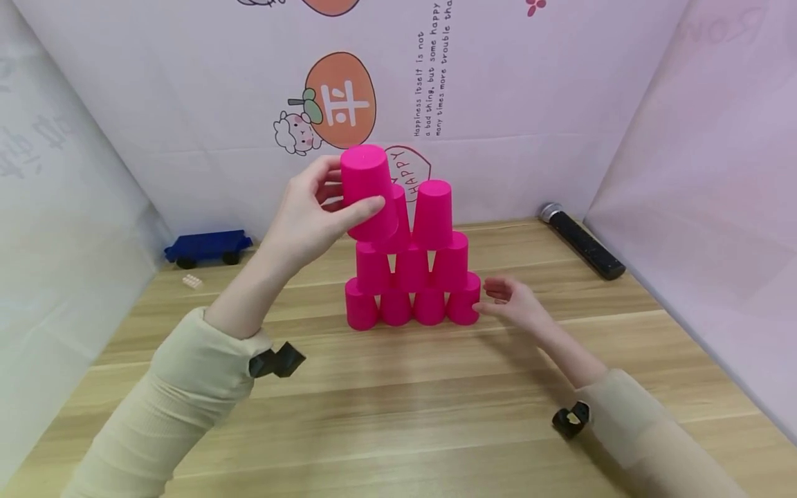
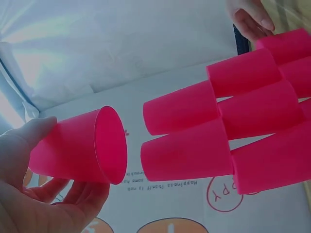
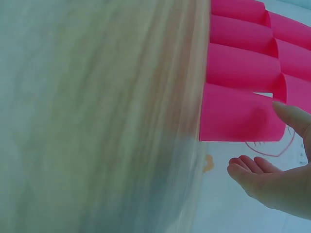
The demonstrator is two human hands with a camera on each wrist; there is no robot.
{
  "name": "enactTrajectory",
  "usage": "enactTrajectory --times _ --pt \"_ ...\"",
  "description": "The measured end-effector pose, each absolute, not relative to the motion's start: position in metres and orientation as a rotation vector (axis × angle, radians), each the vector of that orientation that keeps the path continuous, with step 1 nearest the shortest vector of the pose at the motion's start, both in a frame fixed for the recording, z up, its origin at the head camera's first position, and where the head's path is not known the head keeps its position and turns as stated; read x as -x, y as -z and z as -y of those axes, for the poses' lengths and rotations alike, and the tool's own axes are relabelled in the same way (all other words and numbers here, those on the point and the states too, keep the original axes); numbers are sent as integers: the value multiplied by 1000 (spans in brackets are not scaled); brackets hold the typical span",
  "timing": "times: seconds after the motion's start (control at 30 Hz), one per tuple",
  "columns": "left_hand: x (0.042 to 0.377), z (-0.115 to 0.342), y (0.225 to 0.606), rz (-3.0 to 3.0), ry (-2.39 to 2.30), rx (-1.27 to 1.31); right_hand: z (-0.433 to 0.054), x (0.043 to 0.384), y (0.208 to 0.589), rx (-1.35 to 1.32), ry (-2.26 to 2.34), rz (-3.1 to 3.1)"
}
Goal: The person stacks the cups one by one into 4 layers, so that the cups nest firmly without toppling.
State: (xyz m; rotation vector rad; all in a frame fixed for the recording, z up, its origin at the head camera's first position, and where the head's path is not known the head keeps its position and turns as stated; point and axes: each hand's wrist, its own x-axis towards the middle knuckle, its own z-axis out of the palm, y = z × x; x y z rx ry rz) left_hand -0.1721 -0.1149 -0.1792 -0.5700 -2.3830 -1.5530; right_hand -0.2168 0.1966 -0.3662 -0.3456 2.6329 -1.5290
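Note:
My left hand (image 1: 317, 211) grips an upside-down pink cup (image 1: 367, 190) round its side, thumb in front and fingers behind. In the left wrist view that cup (image 2: 80, 145) hangs apart from the others, its open rim facing the stack. Below it stands a pyramid of upside-down pink cups (image 1: 412, 268): several along the bottom, three in the middle row, two on top. My right hand (image 1: 513, 304) is beside the bottom row's right end, thumb at the end cup (image 1: 463, 304). The right wrist view shows that hand (image 3: 272, 174) with fingers and thumb spread apart around the cup's side.
A blue toy wagon (image 1: 208, 247) stands at the back left of the wooden table (image 1: 398, 408), with a small pale item (image 1: 192, 281) in front of it. At the back right lies a black microphone (image 1: 582, 242). Printed white cloth (image 1: 205, 111) encloses the back and sides.

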Motion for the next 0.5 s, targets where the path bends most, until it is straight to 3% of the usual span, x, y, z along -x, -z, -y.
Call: enactTrajectory --times 0.5 --pt "194 98 148 2423 1532 510 -181 229 374 424 1416 -2654"
